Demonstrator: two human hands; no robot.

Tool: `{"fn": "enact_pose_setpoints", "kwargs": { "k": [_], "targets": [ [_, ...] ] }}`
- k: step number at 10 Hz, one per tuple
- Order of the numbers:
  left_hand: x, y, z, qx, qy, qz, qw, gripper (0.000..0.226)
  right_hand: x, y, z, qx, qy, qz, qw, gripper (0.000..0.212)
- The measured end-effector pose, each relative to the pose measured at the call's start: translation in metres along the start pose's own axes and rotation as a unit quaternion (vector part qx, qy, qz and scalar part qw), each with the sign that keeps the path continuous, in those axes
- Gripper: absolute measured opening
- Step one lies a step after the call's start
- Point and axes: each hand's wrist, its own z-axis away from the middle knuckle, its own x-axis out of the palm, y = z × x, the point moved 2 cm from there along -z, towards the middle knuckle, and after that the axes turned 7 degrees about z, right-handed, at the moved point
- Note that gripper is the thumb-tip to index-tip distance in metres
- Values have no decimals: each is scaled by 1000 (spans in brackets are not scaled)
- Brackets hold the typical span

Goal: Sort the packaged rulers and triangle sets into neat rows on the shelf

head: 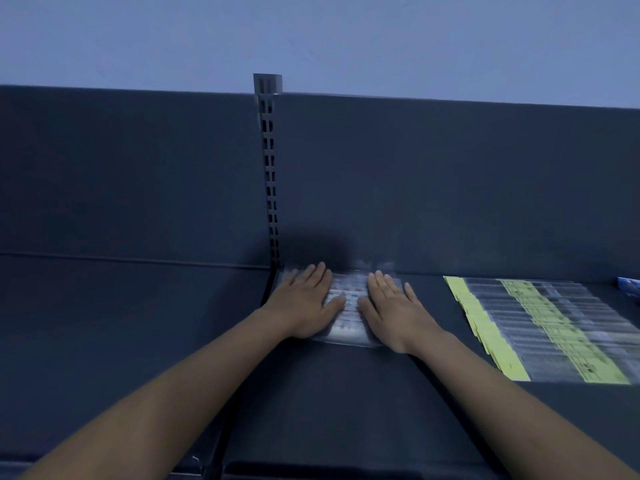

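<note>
1. Fingers of both hands lie straight and flat, slightly spread, pressing down on a pile of clear packs. None of them curls round or pinches anything.
2. Head view, centre of the frame: the left hand covers the pile's left part and the right hand covers its right part. The thumbs point inward and almost meet over the printed labels.
3. The clear packs sit on the dark shelf, at its far edge against the back panel, just right of the slotted upright. They are blurred, so I cannot tell whether they hold rulers or triangles.
4. Right of the frame: yellow packs lie in an overlapping row on the same shelf, apart from the right hand. The row runs from the back toward the near edge.
5. Far right edge: a blue item, cut off by the frame, lies near the row's far end.
6. Top of the frame: a pale blue wall rises above the back panel.
7. Lower corners: both bare forearms reach in toward the centre.
</note>
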Motion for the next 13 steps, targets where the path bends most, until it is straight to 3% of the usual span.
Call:
{"fn": "enact_pose_setpoints", "kwargs": {
  "k": [3, 5, 8, 11, 13],
  "targets": [
    [16, 2, 19, -20, 38, 12, 999, 80, 5, -2, 17, -10, 57, 28, 998, 69],
    [20, 9, 40, -17, 6, 9, 1000, 86, 11, -7, 34, -30, -9, 8, 999, 66],
    [20, 11, 46, -12, 5, -7, 1000, 87, 12, -12, 46, -35, -3, 15, 999, 67],
    [-5, 29, 42, 14, 72, -73, 995, 63, -2, 4, 65, -27, 39, -84, 995, 63],
    [-16, 64, 37, 7, 104, -71, 992, 58, -14, 48, 103, 0, 52, -125, 991, 56]
  ]
}}
